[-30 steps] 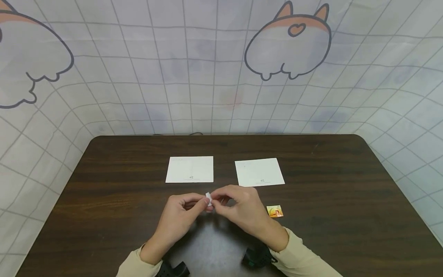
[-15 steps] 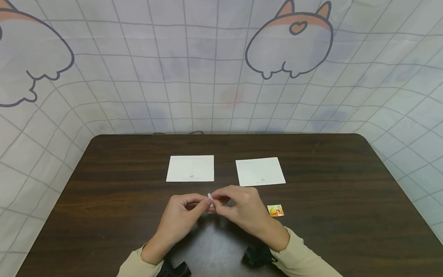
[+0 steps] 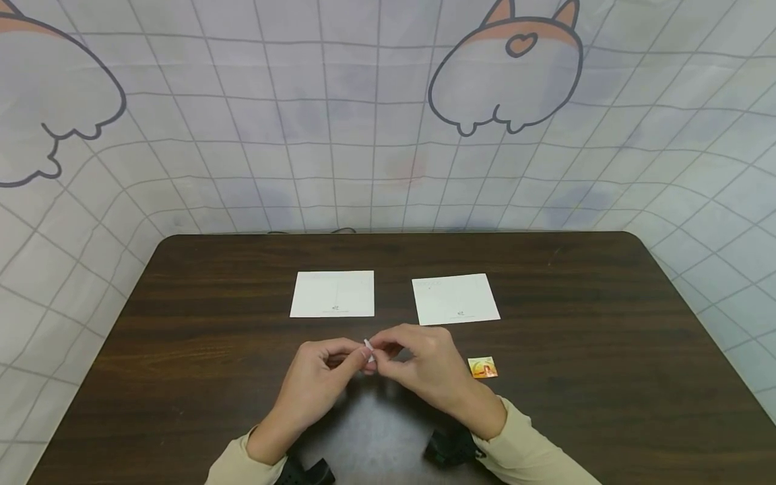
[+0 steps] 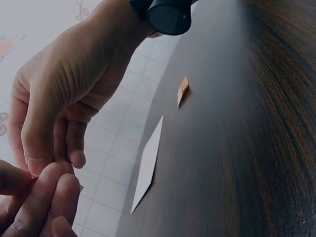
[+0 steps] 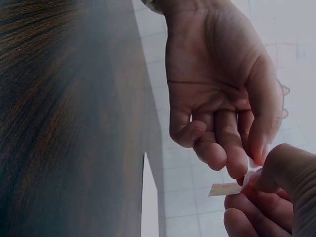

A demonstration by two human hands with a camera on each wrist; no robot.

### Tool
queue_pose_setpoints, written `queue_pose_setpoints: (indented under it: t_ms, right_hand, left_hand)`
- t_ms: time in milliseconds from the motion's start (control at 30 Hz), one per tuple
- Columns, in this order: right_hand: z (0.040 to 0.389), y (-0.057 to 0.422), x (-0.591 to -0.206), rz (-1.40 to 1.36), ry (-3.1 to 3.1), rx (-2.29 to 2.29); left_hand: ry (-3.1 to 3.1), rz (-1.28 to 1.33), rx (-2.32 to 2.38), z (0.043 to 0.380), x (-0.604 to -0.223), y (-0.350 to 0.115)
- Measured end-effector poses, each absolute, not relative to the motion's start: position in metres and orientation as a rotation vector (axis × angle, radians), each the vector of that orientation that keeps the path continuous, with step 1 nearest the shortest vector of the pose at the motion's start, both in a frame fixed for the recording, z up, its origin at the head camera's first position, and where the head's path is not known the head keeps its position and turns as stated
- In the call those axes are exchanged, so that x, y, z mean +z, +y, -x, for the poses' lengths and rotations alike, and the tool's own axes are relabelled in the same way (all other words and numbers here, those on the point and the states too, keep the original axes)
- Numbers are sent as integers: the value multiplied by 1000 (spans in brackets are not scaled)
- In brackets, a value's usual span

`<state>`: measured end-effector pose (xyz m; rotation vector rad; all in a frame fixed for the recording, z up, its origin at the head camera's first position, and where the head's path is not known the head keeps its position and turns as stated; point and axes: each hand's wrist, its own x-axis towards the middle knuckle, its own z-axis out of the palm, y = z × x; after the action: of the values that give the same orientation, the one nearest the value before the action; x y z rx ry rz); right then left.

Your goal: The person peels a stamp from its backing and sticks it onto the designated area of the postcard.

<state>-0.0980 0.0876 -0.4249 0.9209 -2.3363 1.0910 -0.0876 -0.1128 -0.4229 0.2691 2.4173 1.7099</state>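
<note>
Both hands meet in the head view, above the near middle of the table. My left hand (image 3: 321, 380) pinches a small slip of paper (image 3: 368, 349) between thumb and fingers, and my right hand (image 3: 427, 367) pinches it from the other side. White shows on the slip in the head view. From the right wrist view, a pale tan strip of the slip (image 5: 224, 188) sticks out past the fingertips. Its other face and most of its middle are hidden by fingers. A small yellow-orange printed square (image 3: 482, 367) lies flat, right of my right hand.
Two white cards lie side by side beyond the hands, a left card (image 3: 332, 294) and a slightly turned right card (image 3: 456, 299). They rest on a dark wooden table (image 3: 182, 350). A white gridded cloth (image 3: 339, 121) hangs behind and around it.
The slip has turned between the fingertips, showing narrower and slightly further right than a second ago. Both hands stay nearly in place.
</note>
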Motion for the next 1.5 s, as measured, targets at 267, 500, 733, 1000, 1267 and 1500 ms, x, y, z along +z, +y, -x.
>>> queue_pose_setpoints:
  t_ms: [267,500,733,1000,1267,1500]
  right_hand:
    - [99,87,-424,-917,-2351,1121]
    - [100,87,-423,-954,-2299,1082]
    - [104,85,-427,-1017,-2148,960]
    - [100,85,-427,-940,-2214,990]
    - [100,87,-427,-832,-2262,1220]
    - [100,88,-423,-743,-2327,1323]
  left_hand:
    - [2384,-255,1754,88,-424,-114]
    - [2366,-250,1766,87,-424,-116]
    - [2374,-268,1761,88,-422,-113]
    - [2360,-297,1768,87,-424,-113]
    - [2324,-288,1813,87,-424,-113]
    - [2310,-230,1821,87,-423,-113]
